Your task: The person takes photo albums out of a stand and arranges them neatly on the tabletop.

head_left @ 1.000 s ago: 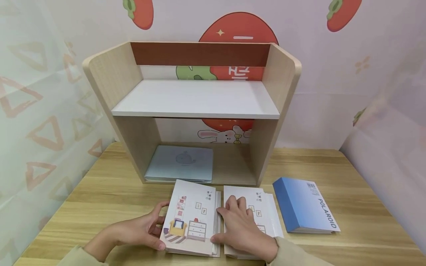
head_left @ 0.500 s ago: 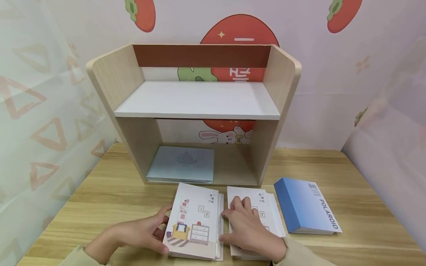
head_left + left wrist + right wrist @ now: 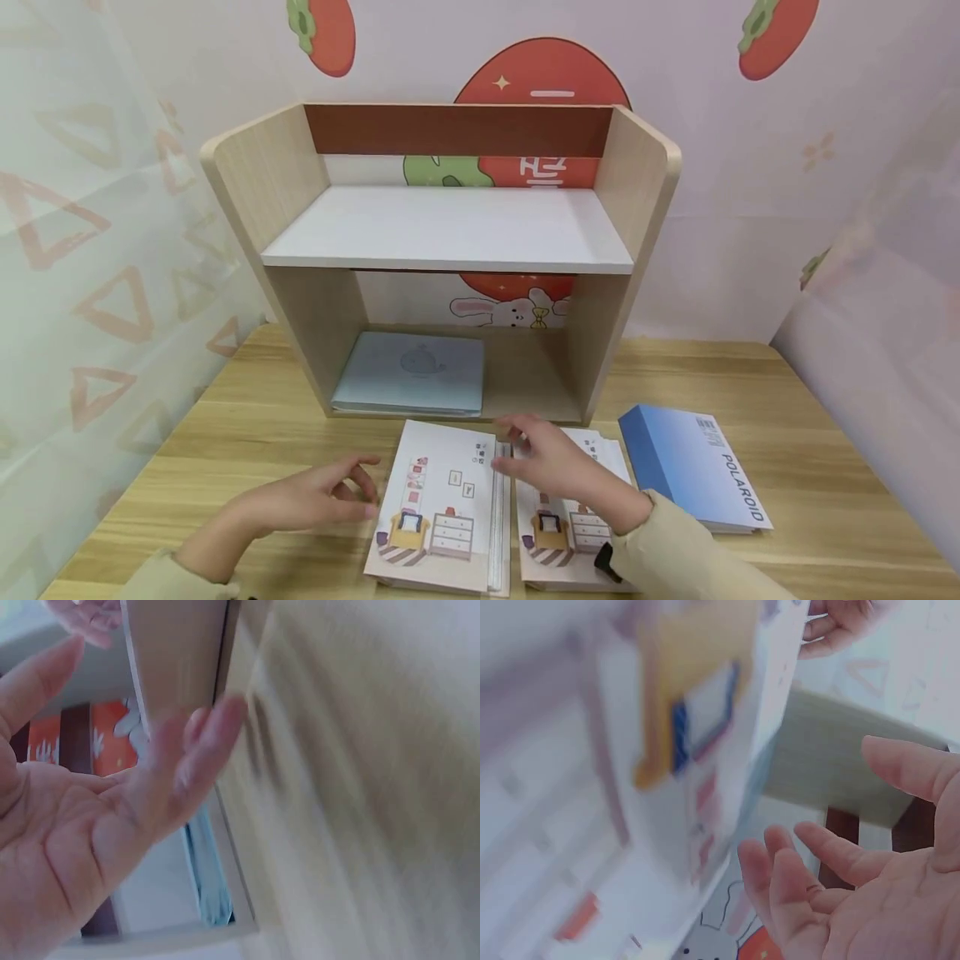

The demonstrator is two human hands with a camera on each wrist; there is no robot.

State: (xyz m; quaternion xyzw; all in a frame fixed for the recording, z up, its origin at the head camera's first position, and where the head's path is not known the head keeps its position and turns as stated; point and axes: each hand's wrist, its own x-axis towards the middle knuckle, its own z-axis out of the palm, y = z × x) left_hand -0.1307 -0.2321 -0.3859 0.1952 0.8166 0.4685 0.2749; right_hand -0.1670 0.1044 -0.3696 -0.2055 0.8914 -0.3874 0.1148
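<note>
Two white photo albums with a drawn armchair and dresser on their covers lie side by side on the table: the left album (image 3: 438, 508) and the right album (image 3: 558, 558). Just left of the left album is my left hand (image 3: 318, 497), fingers loosely bent, holding nothing; its palm shows in the left wrist view. My right hand (image 3: 558, 467) hovers over the upper part of the right album, fingertips reaching toward the left album's upper right edge. In the right wrist view its fingers (image 3: 840, 851) are spread with nothing between them. Its forearm hides part of the right album.
Behind the albums stands a two-tier wooden shelf (image 3: 450, 262). A pale blue album with a whale (image 3: 408, 375) lies flat on its lower level, at the left. A blue POLAROID album (image 3: 693, 467) lies on the table (image 3: 810, 467) at the right.
Both hands have come off the albums. The left hand has drawn away leftward from the left album; the right hand has lifted and moved toward the shelf. The albums lie much as before.
</note>
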